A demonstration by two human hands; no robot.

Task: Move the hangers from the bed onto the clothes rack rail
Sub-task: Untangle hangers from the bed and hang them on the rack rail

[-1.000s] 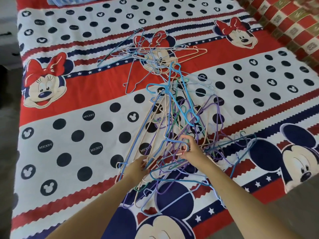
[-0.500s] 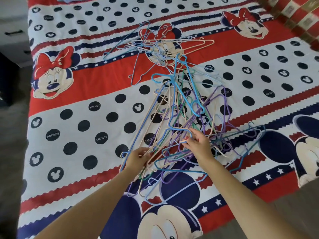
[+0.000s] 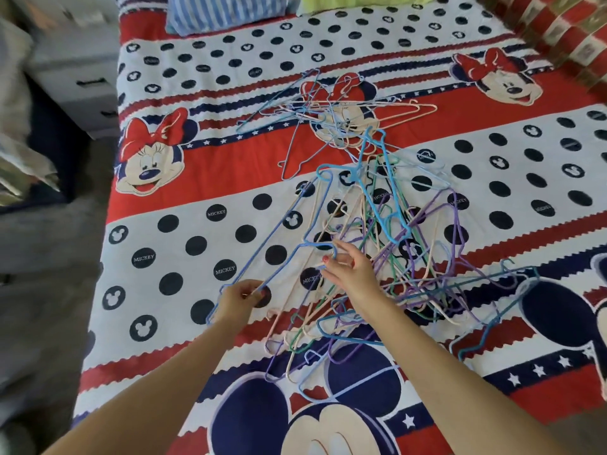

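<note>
A periwinkle-blue hanger point(image 3: 262, 247) lay partly lifted at the left edge of the near pile of hangers point(image 3: 387, 257), its long bar running from the near left up toward the far right. The left hand point(image 3: 241, 298) was closed on that hanger's near-left corner, thumb and fingers pinched round the wire. The right hand point(image 3: 349, 274) reached into the tangle just to the right, its fingers curled loosely at the blue hanger's hook; whether they gripped the hook or only touched it could not be told. The pile spread over the middle of the bed point(image 3: 170, 192), blue, purple, green and cream wires crossing one another. A smaller heap of hangers point(image 3: 331, 116) lay farther away, touching the near pile at its far end. At the far edge of the bed sat a blue striped pillow point(image 3: 226, 11). A pale drawer unit point(image 3: 78, 70) stood to the left of the bed.
</note>
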